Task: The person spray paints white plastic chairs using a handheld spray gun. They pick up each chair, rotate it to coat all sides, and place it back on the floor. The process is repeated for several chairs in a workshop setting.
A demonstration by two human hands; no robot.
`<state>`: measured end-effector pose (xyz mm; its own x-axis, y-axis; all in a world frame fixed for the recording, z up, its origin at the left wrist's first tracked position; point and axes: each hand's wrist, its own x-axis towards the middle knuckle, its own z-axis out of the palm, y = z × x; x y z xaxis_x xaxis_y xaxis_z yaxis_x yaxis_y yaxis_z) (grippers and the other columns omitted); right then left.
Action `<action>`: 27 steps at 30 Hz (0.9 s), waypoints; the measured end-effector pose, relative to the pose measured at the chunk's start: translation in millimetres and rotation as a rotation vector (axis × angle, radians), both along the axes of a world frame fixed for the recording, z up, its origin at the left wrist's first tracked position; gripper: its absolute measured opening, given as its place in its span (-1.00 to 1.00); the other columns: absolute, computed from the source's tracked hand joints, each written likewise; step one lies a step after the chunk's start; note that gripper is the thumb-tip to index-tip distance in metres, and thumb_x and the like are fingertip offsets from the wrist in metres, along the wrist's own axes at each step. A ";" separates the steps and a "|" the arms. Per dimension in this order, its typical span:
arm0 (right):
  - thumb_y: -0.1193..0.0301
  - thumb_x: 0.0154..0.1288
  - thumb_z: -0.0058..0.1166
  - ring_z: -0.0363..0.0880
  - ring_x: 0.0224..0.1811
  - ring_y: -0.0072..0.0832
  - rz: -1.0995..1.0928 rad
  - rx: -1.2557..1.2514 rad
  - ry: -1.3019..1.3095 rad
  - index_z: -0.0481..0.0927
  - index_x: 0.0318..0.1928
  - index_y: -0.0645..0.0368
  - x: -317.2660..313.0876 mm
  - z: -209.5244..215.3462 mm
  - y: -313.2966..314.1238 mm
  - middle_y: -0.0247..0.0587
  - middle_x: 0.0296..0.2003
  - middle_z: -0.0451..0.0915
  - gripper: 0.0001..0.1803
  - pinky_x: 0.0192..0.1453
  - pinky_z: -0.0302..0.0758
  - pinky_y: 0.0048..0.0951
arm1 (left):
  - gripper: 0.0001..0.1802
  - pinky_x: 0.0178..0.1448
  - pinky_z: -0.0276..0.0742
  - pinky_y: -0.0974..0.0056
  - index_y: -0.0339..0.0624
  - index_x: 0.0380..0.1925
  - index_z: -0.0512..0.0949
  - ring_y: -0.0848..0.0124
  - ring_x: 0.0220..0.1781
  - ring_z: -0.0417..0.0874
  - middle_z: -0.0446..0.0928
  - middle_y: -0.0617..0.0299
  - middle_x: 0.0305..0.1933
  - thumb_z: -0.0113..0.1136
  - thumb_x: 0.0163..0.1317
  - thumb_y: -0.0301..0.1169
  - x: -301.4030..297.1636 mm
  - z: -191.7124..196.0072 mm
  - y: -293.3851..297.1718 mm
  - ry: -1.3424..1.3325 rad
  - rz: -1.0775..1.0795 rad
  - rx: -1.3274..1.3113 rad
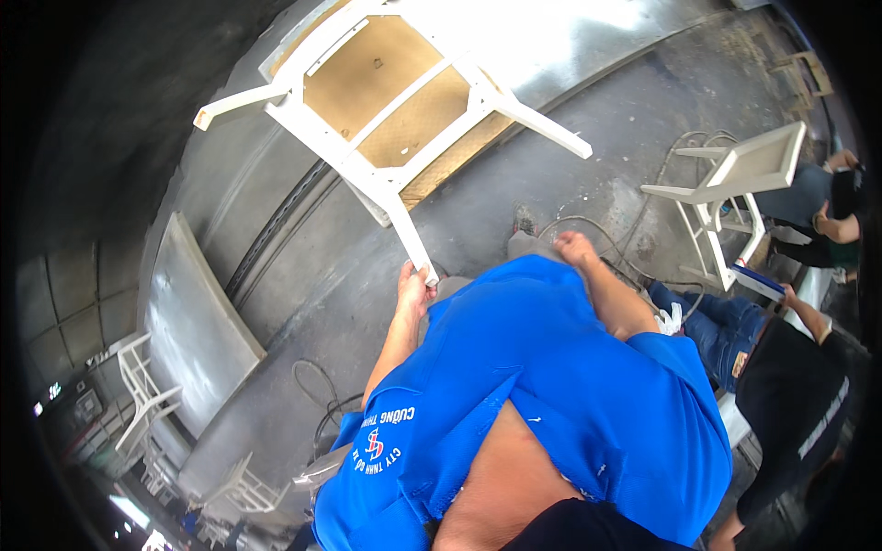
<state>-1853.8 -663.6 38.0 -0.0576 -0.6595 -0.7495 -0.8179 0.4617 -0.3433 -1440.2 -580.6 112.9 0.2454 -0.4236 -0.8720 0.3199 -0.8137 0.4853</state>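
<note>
A white wooden chair [372,177] rests upturned in front of me, several of its legs pointing outward. My left hand [416,290] grips the end of its nearest leg, fingers wrapped round the tip. Brown board shows within and beside the frame, and a crossbar spans the middle. To the right of that leg, my right hand [576,248] hangs apart from the chair near my thigh. Its fingers are loosely curled, with nothing visible in them.
Another white chair [726,184] stands at the right, near people in dark clothing [790,395]. A hose [634,262] winds over the grey floor. At left are a large metal panel [197,321] and a white chair frame [147,395]; more frames stand farther down.
</note>
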 end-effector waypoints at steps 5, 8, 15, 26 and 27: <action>0.17 0.41 0.20 0.72 0.07 -0.18 -0.347 -0.046 -0.188 0.57 0.28 0.30 -67.9 -12.4 -34.9 0.12 0.06 0.71 -0.42 0.06 0.66 -0.25 | -0.55 -0.51 0.52 0.27 -0.11 0.29 0.39 0.42 -0.50 0.54 0.56 0.18 -0.34 -0.07 0.58 -0.11 -30.3 -12.2 -19.7 -0.353 0.073 0.093; 0.19 0.43 0.19 0.73 -0.19 -0.32 -0.387 -0.038 -0.196 0.52 0.33 0.28 -97.1 -0.1 -56.8 0.01 -0.02 0.73 -0.41 -0.20 0.67 -0.33 | -0.54 -0.55 0.51 0.26 -0.14 0.28 0.39 0.45 -0.54 0.50 0.51 0.21 -0.41 -0.12 0.61 -0.09 -38.2 -10.6 -24.6 -0.388 0.130 0.112; 0.14 0.48 0.16 0.68 0.01 -0.25 -0.384 0.116 -0.147 0.45 0.41 0.11 -121.9 2.5 -76.4 -0.06 0.11 0.65 -0.41 -0.02 0.67 -0.14 | -0.57 -0.59 0.48 0.25 -0.18 0.17 0.47 0.43 -0.59 0.48 0.53 0.17 -0.45 -0.15 0.62 -0.10 -38.6 -7.9 -26.5 -0.455 0.215 0.110; 0.17 0.43 0.19 0.76 -0.17 -0.28 -0.315 0.054 -0.273 0.56 0.31 0.19 -104.9 -39.1 -41.8 0.03 -0.11 0.76 -0.45 -0.09 0.67 -0.25 | -0.57 -0.60 0.49 0.25 -0.17 0.18 0.47 0.39 -0.59 0.53 0.54 0.15 -0.45 -0.17 0.61 -0.10 -39.5 -11.5 -29.6 -0.538 0.151 0.174; 0.18 0.43 0.19 0.76 -0.17 -0.27 -0.366 0.103 -0.218 0.55 0.32 0.19 -106.1 -36.6 -41.1 0.02 -0.10 0.76 -0.45 -0.11 0.67 -0.25 | -0.59 -0.61 0.47 0.25 -0.17 0.15 0.47 0.39 -0.58 0.53 0.54 0.15 -0.45 -0.17 0.61 -0.11 -38.5 -12.9 -28.7 -0.564 0.130 0.151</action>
<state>-1959.9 -704.7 1.4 -0.1067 -0.5464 -0.8307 -0.5070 0.7486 -0.4273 -1478.7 -609.3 100.0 0.7293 -0.2409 -0.6404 0.1481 -0.8582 0.4914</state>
